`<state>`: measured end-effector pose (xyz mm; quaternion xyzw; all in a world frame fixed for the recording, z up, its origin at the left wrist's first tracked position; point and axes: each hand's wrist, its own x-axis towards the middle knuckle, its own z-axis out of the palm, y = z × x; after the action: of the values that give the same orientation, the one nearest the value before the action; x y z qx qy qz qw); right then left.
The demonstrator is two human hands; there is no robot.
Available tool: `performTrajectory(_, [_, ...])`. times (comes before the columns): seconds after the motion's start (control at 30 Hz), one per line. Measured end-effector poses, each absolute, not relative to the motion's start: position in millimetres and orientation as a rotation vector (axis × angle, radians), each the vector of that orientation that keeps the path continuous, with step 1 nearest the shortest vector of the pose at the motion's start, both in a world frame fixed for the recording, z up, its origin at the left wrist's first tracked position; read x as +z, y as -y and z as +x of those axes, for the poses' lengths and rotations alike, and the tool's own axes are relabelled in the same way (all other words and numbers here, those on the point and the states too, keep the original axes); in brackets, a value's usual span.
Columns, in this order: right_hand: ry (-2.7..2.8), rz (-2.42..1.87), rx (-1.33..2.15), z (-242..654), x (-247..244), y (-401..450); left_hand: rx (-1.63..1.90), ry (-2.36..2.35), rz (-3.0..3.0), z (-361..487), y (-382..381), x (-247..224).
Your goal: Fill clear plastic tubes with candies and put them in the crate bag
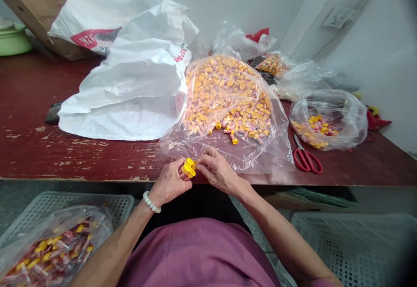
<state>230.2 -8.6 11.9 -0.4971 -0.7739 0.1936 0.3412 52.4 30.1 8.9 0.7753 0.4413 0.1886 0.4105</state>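
Yellow-capped tubes [186, 172] | we judge them light, stiff, slippery; hold below caps [192, 172] | left hand [169, 182] grasps several | right hand [215, 169] at caps; grip we cannot tell

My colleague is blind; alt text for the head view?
A person's left hand holds a few yellow-capped pieces, the right hand close beside them, at a worn red table bearing a clear bag of many more and red-handled scissors.

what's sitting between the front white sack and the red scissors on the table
In the head view, a large clear plastic bag holding many small yellow-capped pieces lies between the front white sack and the red-handled scissors.
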Motion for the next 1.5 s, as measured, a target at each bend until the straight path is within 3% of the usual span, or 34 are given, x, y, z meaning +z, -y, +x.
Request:
performTrajectory(0.2, [2.281, -1.408, 0.178, 229.8, 9.2, 10.7, 0.415, -1.078, 2.029, 52.7, -35.7, 15.1])
performTrajectory(0.6, [2.248, -1.224, 0.339, 259.1, 1.3, -15.5, 0.198, -0.915, 1.619, 75.4, -60.7, 20.5])
performTrajectory(0.83, [2.193, -1.260, 0.277, 289.4, -11.1, -25.1, 0.260, -1.014, 1.589, 99.2, -79.9, 13.7])
performTrajectory(1.1, [1.414, -1.387, 0.285, 260.6, -40.0, -32.3, 0.634, -1.113, 1.340, 134.5, -77.5, -5.6])
performTrajectory(1.3, [1.985, -1.368, 0.136, 257.5, -38.3, 31.9, 0.698, -1.080, 1.260, 126.4, -76.9, -9.1])
performTrajectory(1.4, [2.014, -1.462, 0.238, 255.6, -50.0, 42.3, 0.631, -1.011, 1.263, 119.4, -77.0, -7.3])
performTrajectory(1.5, [1.507, -1.432, 0.548, 253.5, -48.0, 34.2, 0.524, -1.002, 1.385, 111.9, -73.8, 0.6])
